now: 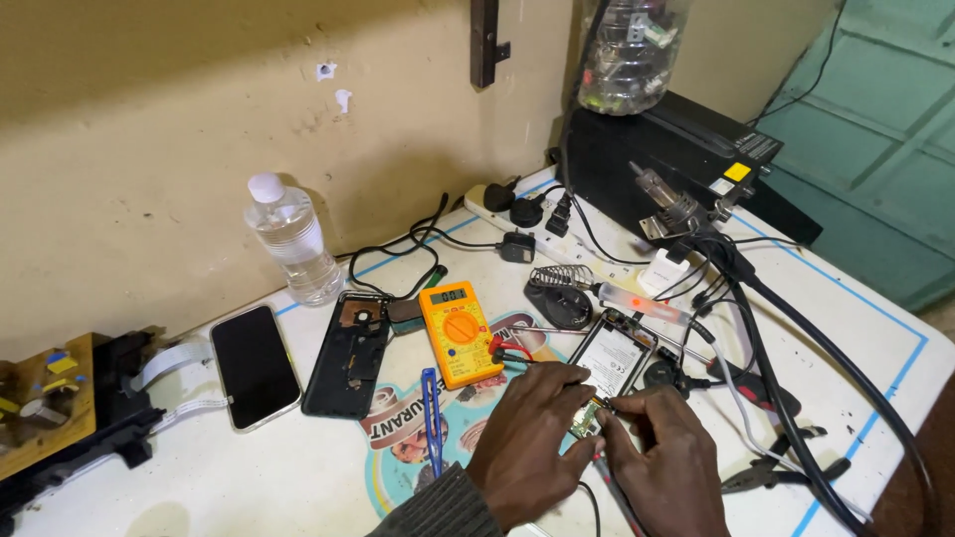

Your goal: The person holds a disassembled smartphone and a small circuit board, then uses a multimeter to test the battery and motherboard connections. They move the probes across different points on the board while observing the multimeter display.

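Fingertips of the left hand (532, 433) and right hand (662, 443) pinch closed on a small green circuit board (585, 418) at the near end of the opened phone (612, 358). Light, stiff, fragile: best gripped by its edges.

Bare table (249, 477) lies open left; multimeter (458, 332) and cables (756, 328) crowd elsewhere.

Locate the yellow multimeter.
The yellow multimeter lies mid-table in the head view, between the black phone back cover and the opened phone.
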